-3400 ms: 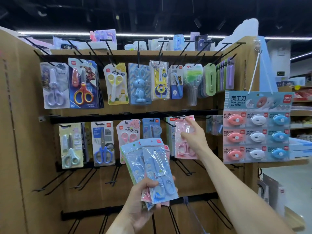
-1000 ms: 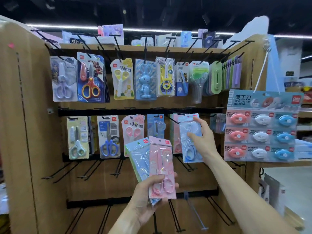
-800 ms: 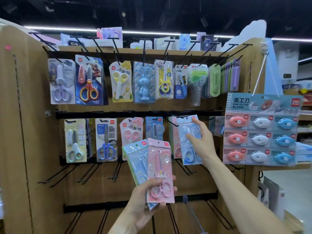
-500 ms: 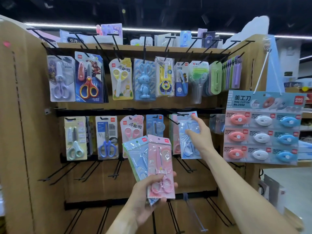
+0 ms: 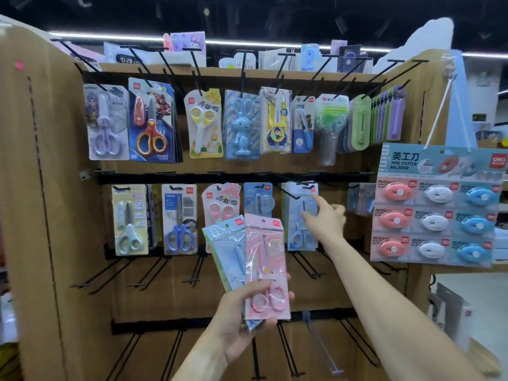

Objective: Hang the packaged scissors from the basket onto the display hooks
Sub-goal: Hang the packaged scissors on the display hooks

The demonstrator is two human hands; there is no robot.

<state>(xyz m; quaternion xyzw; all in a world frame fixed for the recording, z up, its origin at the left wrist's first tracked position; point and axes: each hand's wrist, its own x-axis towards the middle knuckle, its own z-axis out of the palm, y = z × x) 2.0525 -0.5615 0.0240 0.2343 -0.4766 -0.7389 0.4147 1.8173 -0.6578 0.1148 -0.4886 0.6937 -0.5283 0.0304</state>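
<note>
Holding a fan of packaged scissors low in front of the rack, our left hand (image 5: 242, 312) grasps them with fingers and thumb curled round their lower ends: a pink scissors pack (image 5: 266, 268) lies on top, and a light blue scissors pack (image 5: 226, 247) shows behind it to the left. Our right hand (image 5: 324, 218) reaches to the middle row, its fingers released and extended, the fingertips against a pale blue scissors pack (image 5: 301, 215) that hangs from a black display hook (image 5: 302, 184) there. A second hook (image 5: 286, 189) juts toward us just left of that pack.

Around it, the middle row carries a blue-handled HOME scissors pack (image 5: 179, 220), a pink round-handled pack (image 5: 221, 204) and a green pack (image 5: 129, 220) further left. The top row is crowded, with a blue rabbit pack (image 5: 242, 125) and a red-and-yellow scissors pack (image 5: 152, 122) among others. To the right a mini cutter display card (image 5: 437, 204) hangs beside the cardboard rack (image 5: 55, 188), close to our right forearm.

Below the middle row, bare hooks (image 5: 154, 273) stick out toward us, and more line the lowest rail (image 5: 165, 324); the fan in our left hand sits in front of these. A clear tag holder (image 5: 321, 345) slants down from that rail, between our two forearms.
</note>
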